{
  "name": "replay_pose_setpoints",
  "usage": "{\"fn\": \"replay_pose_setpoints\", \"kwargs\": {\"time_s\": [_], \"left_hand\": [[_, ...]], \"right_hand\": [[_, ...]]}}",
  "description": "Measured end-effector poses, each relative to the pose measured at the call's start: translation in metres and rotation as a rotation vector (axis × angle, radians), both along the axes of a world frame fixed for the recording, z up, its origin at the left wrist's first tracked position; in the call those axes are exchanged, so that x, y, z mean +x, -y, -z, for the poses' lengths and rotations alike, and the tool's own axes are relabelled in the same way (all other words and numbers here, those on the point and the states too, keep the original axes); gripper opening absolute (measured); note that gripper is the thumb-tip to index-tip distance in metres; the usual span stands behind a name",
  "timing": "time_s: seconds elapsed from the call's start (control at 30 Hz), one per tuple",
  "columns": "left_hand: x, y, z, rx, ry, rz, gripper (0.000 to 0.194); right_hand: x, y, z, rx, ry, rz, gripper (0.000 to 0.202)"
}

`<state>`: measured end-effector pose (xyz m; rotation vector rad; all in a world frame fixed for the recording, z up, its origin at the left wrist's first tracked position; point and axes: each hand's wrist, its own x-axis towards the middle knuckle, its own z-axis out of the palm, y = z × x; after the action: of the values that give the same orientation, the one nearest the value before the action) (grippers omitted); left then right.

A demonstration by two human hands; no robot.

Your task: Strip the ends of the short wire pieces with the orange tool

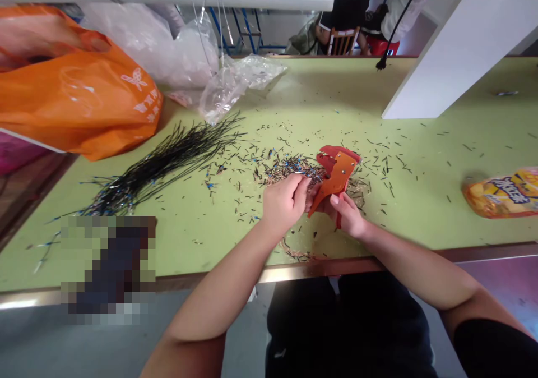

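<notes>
My right hand (349,214) is wrapped round the handles of an orange-red hand tool (339,171), whose head points up and away from me. Just left of it, my left hand (284,201) is closed in a pinch beside the tool's handle; what its fingers hold is too small to make out. Beyond my hands lies a pile of short black and blue wire pieces (290,166), with more cut bits scattered around. A bundle of long black wires (163,162) rests on the green table (222,238) to the left.
An orange bag (79,95) and clear plastic bags (235,81) lie at the back left. A blurred dark object (111,266) sits at the front left edge. A white post (445,47), a hanging plug (381,64) and a yellow snack packet (504,194) are right. People sit beyond.
</notes>
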<state>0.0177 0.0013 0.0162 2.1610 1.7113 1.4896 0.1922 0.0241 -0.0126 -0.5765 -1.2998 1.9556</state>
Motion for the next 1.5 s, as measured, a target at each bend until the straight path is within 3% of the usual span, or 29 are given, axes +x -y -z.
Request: {"fn": "replay_pose_setpoints", "kwargs": {"time_s": [0.17, 0.4, 0.7, 1.03, 1.5], "left_hand": [[-0.001, 0.001, -0.001, -0.001, -0.040, -0.015, 0.035], [0.001, 0.003, 0.001, 0.095, -0.148, 0.105, 0.026], [0.007, 0.005, -0.005, 0.238, -0.188, 0.143, 0.020], [0.010, 0.007, -0.006, 0.266, -0.173, 0.153, 0.021], [0.010, 0.007, -0.008, 0.250, -0.170, 0.160, 0.021]], "right_hand": [[0.002, 0.004, 0.013, 0.043, 0.051, 0.061, 0.053], [0.002, 0.005, 0.028, 0.034, 0.054, 0.130, 0.054], [-0.003, 0.006, 0.029, 0.013, 0.001, 0.139, 0.055], [0.000, 0.005, 0.036, 0.055, 0.014, 0.104, 0.057], [-0.002, 0.006, 0.021, 0.093, 0.045, 0.100, 0.058]]}}
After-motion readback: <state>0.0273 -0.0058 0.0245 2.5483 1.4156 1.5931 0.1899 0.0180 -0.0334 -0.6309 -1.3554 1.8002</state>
